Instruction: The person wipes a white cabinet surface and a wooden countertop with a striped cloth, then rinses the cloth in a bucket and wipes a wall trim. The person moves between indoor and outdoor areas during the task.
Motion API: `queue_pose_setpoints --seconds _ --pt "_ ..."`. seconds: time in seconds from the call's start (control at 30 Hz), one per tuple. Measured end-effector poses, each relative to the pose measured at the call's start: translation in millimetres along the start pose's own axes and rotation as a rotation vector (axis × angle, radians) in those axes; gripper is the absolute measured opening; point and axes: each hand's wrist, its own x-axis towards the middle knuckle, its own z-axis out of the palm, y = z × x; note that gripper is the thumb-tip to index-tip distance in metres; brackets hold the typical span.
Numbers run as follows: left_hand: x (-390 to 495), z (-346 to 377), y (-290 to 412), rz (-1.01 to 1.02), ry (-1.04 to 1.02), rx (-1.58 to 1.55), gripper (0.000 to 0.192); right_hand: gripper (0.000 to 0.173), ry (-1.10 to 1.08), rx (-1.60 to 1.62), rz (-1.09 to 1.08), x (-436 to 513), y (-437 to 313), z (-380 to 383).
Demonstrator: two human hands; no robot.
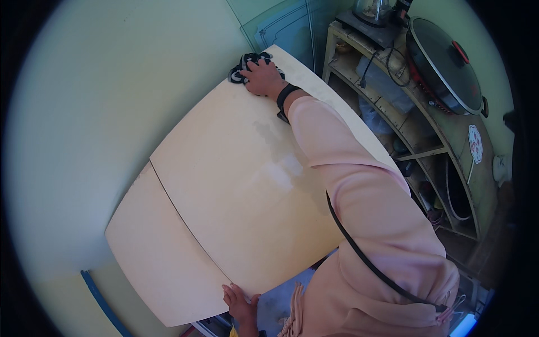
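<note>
A pale cream tabletop (202, 177) fills the middle of the head view, split by a dark seam near its left end. At its far corner by the wall, my right hand (263, 78) presses a black-and-white patterned cloth (239, 72) onto the surface, and the bunched fabric spreads out around my fingers. Damp-looking grey patches (271, 135) mark the top below that arm. On the near edge, close to the seam, my left hand (241, 304) rests with fingers apart, touching the rim and holding nothing.
The far long edge meets a pale wall (105, 105). To the right stands a wooden shelf unit (421, 126) with plastic bags inside. On it sit a large lidded electric pan (446, 67) and a black appliance base (370, 29) with a dangling cord (366, 69). A glass panel (286, 29) leans behind.
</note>
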Motion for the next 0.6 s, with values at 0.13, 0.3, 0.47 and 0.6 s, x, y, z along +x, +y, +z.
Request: queue_pose_setpoints --seconds 0.13,0.3,0.47,0.6 --pt "1.6 -0.8 -0.1 0.018 0.012 0.021 0.096 0.044 -0.033 0.001 0.136 5.4 56.7 -13.5" --pt "1.8 -6.7 5.3 0.020 -0.009 0.028 0.098 0.043 -0.099 0.038 0.310 17.2 66.5 -9.0" --pt "2.1 -6.4 4.9 0.032 0.011 0.021 0.093 0.041 -0.022 0.022 0.485 -14.9 38.1 -5.4" --pt "3.7 -1.9 1.7 0.041 0.030 0.028 0.092 0.049 -0.113 -0.004 0.258 -59.1 -38.2 -4.3"
